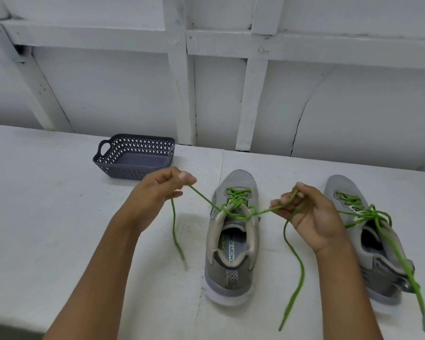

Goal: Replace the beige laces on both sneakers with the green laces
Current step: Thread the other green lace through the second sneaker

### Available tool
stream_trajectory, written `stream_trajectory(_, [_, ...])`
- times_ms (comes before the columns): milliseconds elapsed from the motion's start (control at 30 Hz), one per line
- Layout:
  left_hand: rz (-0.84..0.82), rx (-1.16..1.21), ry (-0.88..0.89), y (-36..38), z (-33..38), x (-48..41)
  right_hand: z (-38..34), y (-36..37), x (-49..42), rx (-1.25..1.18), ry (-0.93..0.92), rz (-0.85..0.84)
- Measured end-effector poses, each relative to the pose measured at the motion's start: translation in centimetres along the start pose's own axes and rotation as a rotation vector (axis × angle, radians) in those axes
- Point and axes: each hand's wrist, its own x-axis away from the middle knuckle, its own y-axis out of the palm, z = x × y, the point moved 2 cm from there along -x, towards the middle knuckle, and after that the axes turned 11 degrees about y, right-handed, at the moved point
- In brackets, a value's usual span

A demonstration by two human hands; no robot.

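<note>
Bright, even, diffuse light; shadows faint; wide-angle bending at edges; slight motion blur.

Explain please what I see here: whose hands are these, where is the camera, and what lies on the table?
There is no machine here. A person wears one camera on the head, looking down at their own two bare hands. The left hand and the right hand each pinch one end of a green lace threaded through the middle sneaker and pull it sideways. On the white table a second sneaker, also with green lacing, stands to the right. A dark basket, seemingly empty, sits behind the left hand.
</note>
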Motion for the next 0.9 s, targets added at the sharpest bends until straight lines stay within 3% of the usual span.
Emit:
stream_trajectory(133, [0.121,0.425,0.063,-0.3,0.6,0.3,0.4,-0.4,0.0,-0.091,0.018,0.133])
stream_trajectory(233, [0.195,0.504,-0.013,0.3,0.4,0.4,1.1,-0.5,-0.4,-0.017,-0.004,0.193])
stream_trajectory(333, [0.232,0.352,-0.086,0.8,-0.5,0.7,1.7,0.0,-0.3,0.183,-0.073,0.224])
stream_trajectory(433, [0.151,0.024,-0.109,0.8,-0.8,1.2,1.4,0.7,0.9,0.519,-0.095,0.209])
stream_trajectory(533, [-0.139,-0.292,-0.164,1.1,-0.4,1.5,1.1,1.3,2.0,0.964,0.011,0.086])
stream_trajectory(600, [-0.36,-0.418,-0.197,1.6,-0.1,1.8,1.3,1.7,2.5,1.137,0.08,0.012])
stream_trajectory(700, [-0.495,-0.411,-0.163,2.2,0.4,2.2,1.1,2.3,2.9,1.063,0.017,-0.022])
stream_trajectory(900, [-0.258,-0.291,-0.034,1.8,2.4,1.8,0.0,3.2,3.1,0.735,-0.177,0.057])
